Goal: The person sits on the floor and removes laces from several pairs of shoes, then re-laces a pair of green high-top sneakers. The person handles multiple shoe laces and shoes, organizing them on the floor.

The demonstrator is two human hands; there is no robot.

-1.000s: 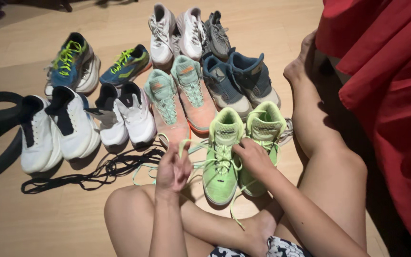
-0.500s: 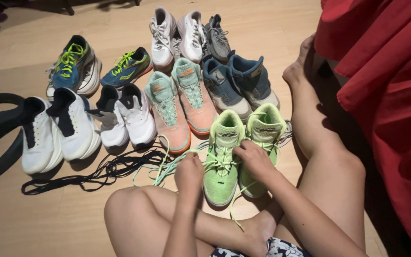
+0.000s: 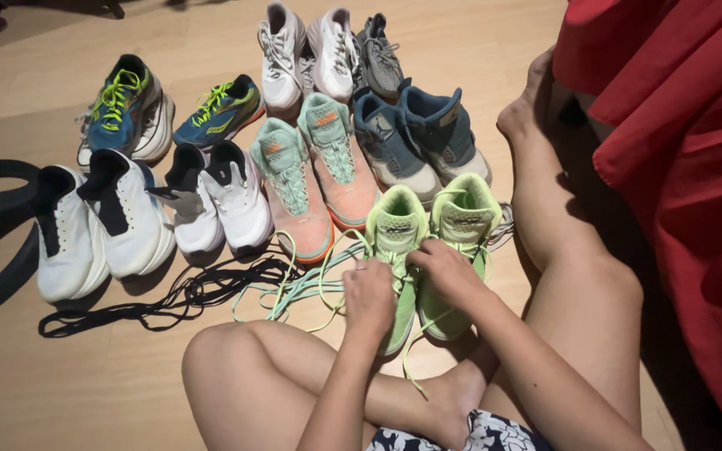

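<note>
Both hands meet over the left lime-green shoe [image 3: 396,242], which stands on the wooden floor [image 3: 85,384] just in front of the person's crossed legs, toe toward them. The left hand [image 3: 369,296] lies across the shoe's lacing, fingers curled narrow around the pale green lace [image 3: 315,284]; loops of this lace trail off the shoe's left side onto the floor. The right hand [image 3: 444,271] sits at the shoe's right edge, fingers pinched close on the lacing, partly covering the second lime-green shoe [image 3: 465,221], which touches the first along its right side. Behind the left lime-green shoe stands a mint and coral pair [image 3: 315,171], and behind and to its right a dark blue high-top pair [image 3: 415,134]. Farther back are white and grey sneakers [image 3: 327,50]. To the shoe's left stand white shoes with black openings [image 3: 139,213], and a black lace [image 3: 194,292] sprawls on the floor. Red cloth [image 3: 678,134] hangs well to its right.
</note>
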